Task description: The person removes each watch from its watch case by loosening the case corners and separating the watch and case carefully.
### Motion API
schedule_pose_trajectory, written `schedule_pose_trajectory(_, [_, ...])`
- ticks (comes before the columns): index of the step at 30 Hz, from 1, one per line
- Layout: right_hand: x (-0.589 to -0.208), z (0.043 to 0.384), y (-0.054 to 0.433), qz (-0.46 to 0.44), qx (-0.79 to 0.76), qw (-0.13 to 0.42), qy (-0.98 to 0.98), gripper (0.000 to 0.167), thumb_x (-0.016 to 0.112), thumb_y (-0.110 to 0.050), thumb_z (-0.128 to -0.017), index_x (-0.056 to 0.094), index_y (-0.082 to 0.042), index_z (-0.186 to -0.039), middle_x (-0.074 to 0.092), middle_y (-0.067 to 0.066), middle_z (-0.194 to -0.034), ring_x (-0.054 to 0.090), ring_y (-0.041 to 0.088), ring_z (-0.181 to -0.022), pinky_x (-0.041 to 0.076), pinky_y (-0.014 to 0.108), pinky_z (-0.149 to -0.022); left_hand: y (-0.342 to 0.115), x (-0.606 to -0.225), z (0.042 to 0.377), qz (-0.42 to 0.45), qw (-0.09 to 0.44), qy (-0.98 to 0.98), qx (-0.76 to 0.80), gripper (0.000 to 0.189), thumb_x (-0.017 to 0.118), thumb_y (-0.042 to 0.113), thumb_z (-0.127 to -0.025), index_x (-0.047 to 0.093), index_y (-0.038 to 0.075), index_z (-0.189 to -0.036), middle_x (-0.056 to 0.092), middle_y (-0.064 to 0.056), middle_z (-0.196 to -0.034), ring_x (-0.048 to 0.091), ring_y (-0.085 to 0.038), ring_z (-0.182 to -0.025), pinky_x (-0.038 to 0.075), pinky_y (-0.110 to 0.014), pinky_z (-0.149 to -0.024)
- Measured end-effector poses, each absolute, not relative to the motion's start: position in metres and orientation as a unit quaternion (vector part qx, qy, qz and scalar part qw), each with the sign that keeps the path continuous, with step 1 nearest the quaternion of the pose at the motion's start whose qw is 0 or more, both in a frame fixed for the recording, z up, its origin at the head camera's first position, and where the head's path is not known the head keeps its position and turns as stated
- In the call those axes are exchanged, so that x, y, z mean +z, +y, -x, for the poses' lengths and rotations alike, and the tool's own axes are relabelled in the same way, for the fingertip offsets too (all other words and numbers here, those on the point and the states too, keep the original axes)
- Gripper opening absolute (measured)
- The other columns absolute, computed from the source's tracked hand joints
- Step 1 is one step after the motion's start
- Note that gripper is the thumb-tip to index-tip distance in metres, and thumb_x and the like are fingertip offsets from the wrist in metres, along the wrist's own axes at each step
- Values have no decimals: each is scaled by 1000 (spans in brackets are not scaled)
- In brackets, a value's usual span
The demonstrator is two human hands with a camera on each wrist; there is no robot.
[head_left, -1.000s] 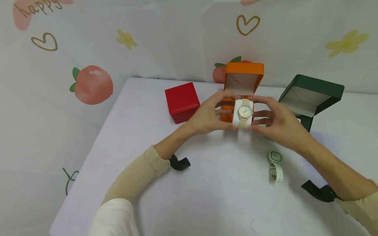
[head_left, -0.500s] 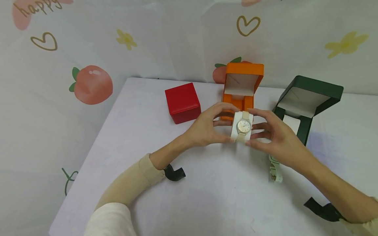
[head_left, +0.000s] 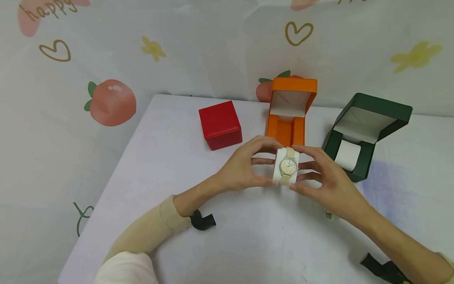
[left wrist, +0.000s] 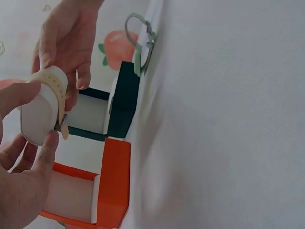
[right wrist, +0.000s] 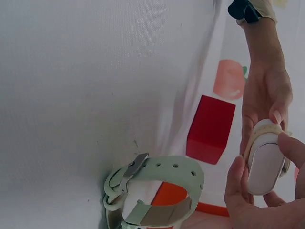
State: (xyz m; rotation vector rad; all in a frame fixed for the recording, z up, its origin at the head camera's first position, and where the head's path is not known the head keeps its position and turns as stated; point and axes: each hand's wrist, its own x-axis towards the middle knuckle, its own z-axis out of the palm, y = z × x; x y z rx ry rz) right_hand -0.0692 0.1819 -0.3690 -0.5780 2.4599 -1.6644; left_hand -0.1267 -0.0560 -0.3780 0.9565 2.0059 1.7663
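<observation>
Both hands hold a white cushion (head_left: 278, 167) with a cream-strapped watch (head_left: 289, 167) wrapped round it, its dial facing up toward the head camera. My left hand (head_left: 241, 167) pinches the cushion's left end between thumb and fingers. At the right end, my right hand (head_left: 331, 187) does the same. In the left wrist view the cushion's flat end (left wrist: 35, 119) and the strap's holes and buckle show. Just behind the hands stands an orange watch box (head_left: 296, 84), lid up, with no cushion inside. A pale green watch (right wrist: 183, 171) lies under the right forearm, mostly hidden in the head view.
To the right is a dark green watch box (head_left: 384, 107), lid up, with a bare white cushion (head_left: 347, 154) inside. A closed red box (head_left: 220, 124) sits at the left. Behind the white table (head_left: 248, 244) hangs a printed white cloth (head_left: 205, 47).
Both hands have brought the cushion and watch toward the front, away from the orange box, uncovering its inside. The green box's cushion has come into sight, while the right hand and forearm now cover most of the pale green watch.
</observation>
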Motion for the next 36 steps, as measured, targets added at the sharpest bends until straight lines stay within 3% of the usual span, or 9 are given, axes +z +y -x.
schedule_pose_trajectory(5, [-372, 66, 178, 183, -563, 69, 803, 85, 79, 1, -81, 39, -24, -151, 44, -3, -141, 62, 15, -109, 56, 24, -86, -57, -383, 123, -332, 147, 706, 608, 73, 85, -5, -72, 51, 6, -135, 49, -3, -134, 51, -17, -122, 54, -44, -96])
schedule_pose_trajectory(17, [-381, 63, 165, 145, -583, 85, 795, 83, 80, -9, -84, 35, -25, -152, 38, 3, -151, 62, 36, -108, 57, 27, -83, -53, -391, 116, -349, 137, 701, 606, 71, 83, -6, -73, 50, 5, -136, 47, -4, -137, 51, -14, -124, 53, -47, -95])
schedule_pose_trajectory(36, [-386, 63, 163, 170, -555, 67, 812, 80, 74, 0, -86, 33, -17, -152, 42, 9, -146, 63, 34, -102, 56, 22, -83, -51, -393, 120, -363, 141, 709, 588, 76, 82, -10, -71, 48, 0, -138, 46, -11, -139, 49, -19, -125, 53, -45, -95])
